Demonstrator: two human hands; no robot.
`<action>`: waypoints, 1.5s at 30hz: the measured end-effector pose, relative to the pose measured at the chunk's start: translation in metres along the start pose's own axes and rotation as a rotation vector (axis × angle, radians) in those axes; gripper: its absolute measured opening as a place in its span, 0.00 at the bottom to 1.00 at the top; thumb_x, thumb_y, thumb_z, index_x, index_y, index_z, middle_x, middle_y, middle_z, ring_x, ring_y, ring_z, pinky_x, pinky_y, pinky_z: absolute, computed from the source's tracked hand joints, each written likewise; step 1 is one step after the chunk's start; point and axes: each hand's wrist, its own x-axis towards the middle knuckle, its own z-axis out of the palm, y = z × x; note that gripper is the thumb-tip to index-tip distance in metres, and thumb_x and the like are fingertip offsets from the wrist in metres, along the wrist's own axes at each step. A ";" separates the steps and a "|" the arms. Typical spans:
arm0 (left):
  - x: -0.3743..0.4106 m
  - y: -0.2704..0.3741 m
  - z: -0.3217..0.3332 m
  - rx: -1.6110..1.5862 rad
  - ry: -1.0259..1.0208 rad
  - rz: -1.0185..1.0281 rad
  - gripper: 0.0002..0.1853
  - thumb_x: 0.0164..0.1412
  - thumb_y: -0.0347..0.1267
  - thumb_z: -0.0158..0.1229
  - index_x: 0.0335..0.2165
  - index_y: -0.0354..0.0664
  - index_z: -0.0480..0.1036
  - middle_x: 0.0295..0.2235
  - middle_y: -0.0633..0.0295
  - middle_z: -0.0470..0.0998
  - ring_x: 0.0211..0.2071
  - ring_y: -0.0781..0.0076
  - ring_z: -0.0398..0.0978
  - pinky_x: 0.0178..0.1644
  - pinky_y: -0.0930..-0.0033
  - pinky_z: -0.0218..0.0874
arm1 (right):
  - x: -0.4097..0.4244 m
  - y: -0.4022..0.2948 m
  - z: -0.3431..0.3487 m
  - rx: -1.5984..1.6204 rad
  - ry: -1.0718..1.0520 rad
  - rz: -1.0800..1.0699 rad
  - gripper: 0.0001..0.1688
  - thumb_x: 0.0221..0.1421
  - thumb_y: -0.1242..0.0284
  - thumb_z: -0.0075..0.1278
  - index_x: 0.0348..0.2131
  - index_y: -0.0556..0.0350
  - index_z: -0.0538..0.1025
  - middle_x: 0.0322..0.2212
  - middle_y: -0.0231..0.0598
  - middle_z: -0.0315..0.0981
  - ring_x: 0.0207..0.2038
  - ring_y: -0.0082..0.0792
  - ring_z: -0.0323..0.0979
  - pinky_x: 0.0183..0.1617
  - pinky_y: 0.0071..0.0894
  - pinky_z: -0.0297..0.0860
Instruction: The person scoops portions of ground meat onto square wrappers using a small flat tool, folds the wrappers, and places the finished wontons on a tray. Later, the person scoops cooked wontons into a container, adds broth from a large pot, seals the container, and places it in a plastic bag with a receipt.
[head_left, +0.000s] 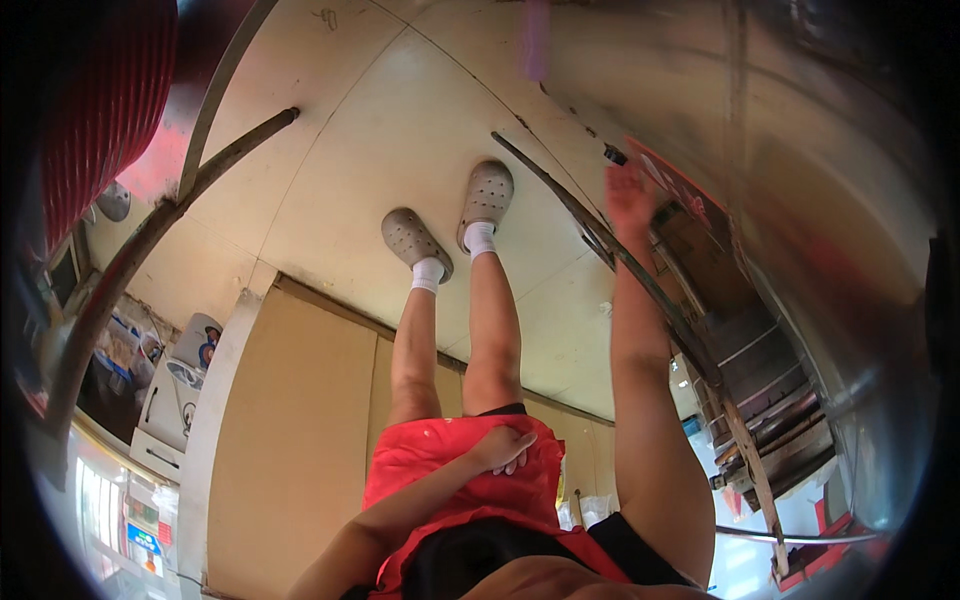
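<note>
My left hand (504, 450) rests against the red apron (420, 457) at my lap. Its fingers are curled in, and I see nothing held in them. My right arm is stretched forward on the right side of the view. The right hand (630, 196) is blurred, close to a small black knob-like part (615, 155) and a red panel with light markings (679, 187). Whether its fingers grip or touch either one cannot be told. A dark metal leg (570, 199) slants past the forearm. Below me are my feet in grey clogs (487, 191) and white socks.
Stacked red ribbed plastic (112, 112) stands at the upper left beside a worn metal leg (150, 225). A shiny metal surface (847, 225) bulges along the right. Dark rack-like shelving (757, 345) sits beneath it. A tan panel (292, 420) is behind my legs on the tiled floor (360, 142).
</note>
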 end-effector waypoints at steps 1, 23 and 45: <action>0.001 0.001 0.001 -0.003 0.003 0.004 0.35 0.67 0.52 0.38 0.18 0.35 0.75 0.10 0.60 0.71 0.07 0.71 0.66 0.14 0.69 0.60 | 0.009 -0.021 -0.004 -0.073 -0.010 -0.043 0.20 0.58 0.60 0.49 0.43 0.56 0.74 0.36 0.45 0.75 0.37 0.46 0.72 0.46 0.44 0.70; 0.005 0.018 0.008 0.018 -0.021 0.021 0.34 0.67 0.50 0.38 0.18 0.35 0.73 0.11 0.59 0.72 0.08 0.69 0.67 0.16 0.67 0.63 | 0.024 -0.026 -0.020 -1.686 0.553 -1.157 0.28 0.55 0.72 0.54 0.52 0.68 0.65 0.51 0.55 0.66 0.50 0.48 0.69 0.50 0.43 0.69; -0.264 -0.029 -0.008 0.110 1.449 0.778 0.12 0.61 0.36 0.49 0.34 0.40 0.73 0.31 0.46 0.76 0.35 0.44 0.74 0.40 0.52 0.66 | -0.413 -0.038 0.517 -2.619 -0.076 -1.121 0.15 0.61 0.66 0.39 0.37 0.50 0.77 0.32 0.50 0.76 0.37 0.54 0.74 0.40 0.54 0.69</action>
